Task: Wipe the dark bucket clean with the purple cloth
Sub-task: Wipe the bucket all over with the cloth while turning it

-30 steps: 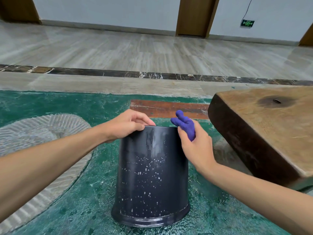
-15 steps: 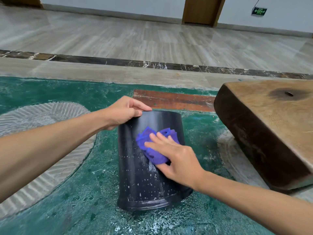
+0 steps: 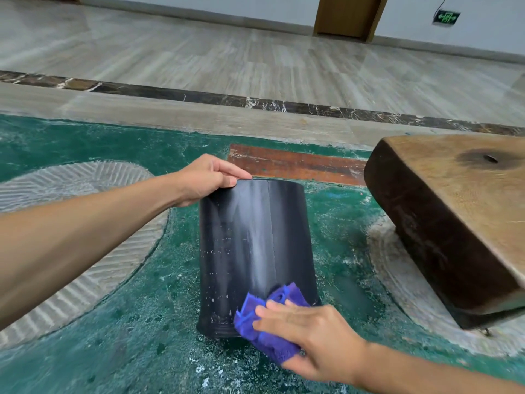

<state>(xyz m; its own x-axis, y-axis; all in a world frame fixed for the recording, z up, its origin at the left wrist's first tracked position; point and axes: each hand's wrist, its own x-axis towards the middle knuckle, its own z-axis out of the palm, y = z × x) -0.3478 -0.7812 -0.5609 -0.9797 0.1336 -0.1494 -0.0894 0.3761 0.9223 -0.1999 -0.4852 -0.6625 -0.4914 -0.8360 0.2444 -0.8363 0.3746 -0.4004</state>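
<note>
The dark bucket (image 3: 255, 251) stands upside down on the green floor, its side facing me with white specks on its left part and a smeared streak down the middle. My left hand (image 3: 206, 179) grips its upper far-left edge. My right hand (image 3: 309, 336) presses the crumpled purple cloth (image 3: 264, 325) against the bucket's lower rim, near the floor. The cloth covers part of the rim on the right side.
A thick wooden slab (image 3: 454, 217) lies to the right of the bucket. The wet green floor (image 3: 113, 351) has grey patterned patches on the left. A reddish strip (image 3: 295, 163) and a pale marble floor (image 3: 255, 61) lie beyond.
My right hand has drawn the cloth from the bucket's top edge, over its middle, down to the bottom rim. The white specks in the wiped strip are gone. My left hand keeps its grip.
</note>
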